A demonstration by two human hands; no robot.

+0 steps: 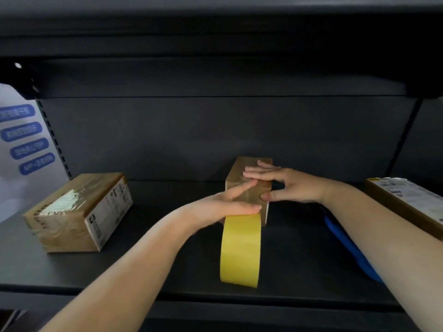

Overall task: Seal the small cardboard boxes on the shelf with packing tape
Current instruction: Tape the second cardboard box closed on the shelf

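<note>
A small brown cardboard box point(249, 172) stands mid-shelf, toward the back. My right hand point(285, 185) lies flat on its top with straight fingers, thumb touching the box's near right corner. My left hand point(230, 202) rests against the box's near face, index finger and thumb straight, pressing there. From under that hand a wide band of yellow packing tape point(241, 250) runs toward the shelf's front edge. Whether this is the roll seen edge-on or a pulled strip is unclear. The other left fingers are hidden.
A larger cardboard box point(79, 212) wrapped in clear tape sits on the left of the dark shelf point(167, 264). Another labelled box point(407, 202) lies at the right edge. A blue object point(347, 248) shows under my right forearm. An upper shelf hangs close overhead.
</note>
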